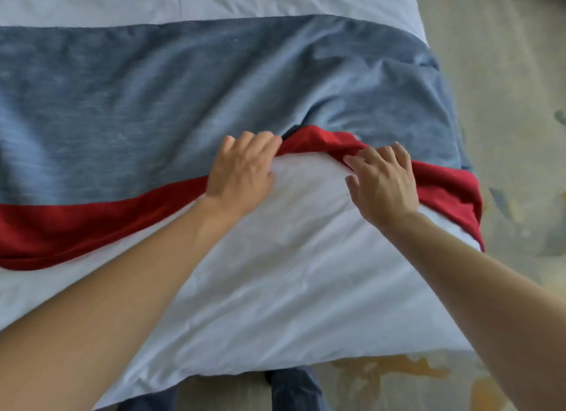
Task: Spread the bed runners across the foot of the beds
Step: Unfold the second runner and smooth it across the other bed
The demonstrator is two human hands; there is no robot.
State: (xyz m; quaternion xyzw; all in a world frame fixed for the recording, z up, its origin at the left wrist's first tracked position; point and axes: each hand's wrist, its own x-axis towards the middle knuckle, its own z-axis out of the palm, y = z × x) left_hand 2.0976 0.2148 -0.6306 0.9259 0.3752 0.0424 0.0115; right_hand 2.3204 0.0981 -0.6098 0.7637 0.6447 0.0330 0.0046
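Bed (275,288): it is covered with a white sheet and fills most of the view; its near edge and its right edge are visible.
Runner (153,104): a blue-grey cloth with a red border (76,226) along its near side. It lies across the bed from the left edge of the view to the right edge of the bed, where it hangs over the side. At the left it lies flat; at the right, near the hands, it is bunched and wrinkled, and the red border is pushed up into a hump toward the far side.
Left hand (242,173): palm down on the white sheet, with the fingers curled over the red border at the left of the hump. The grip is closed on the runner edge.
Right hand (382,180): palm down, to the right of the left hand, with the fingers bent onto the red border at the right of the hump. Whether it pinches the cloth or only presses it, I cannot tell.
Floor (505,104): a pale carpet with yellow and blue patches, to the right of the bed and near it.
Legs (294,392): dark blue trousers show just below the near edge of the bed.
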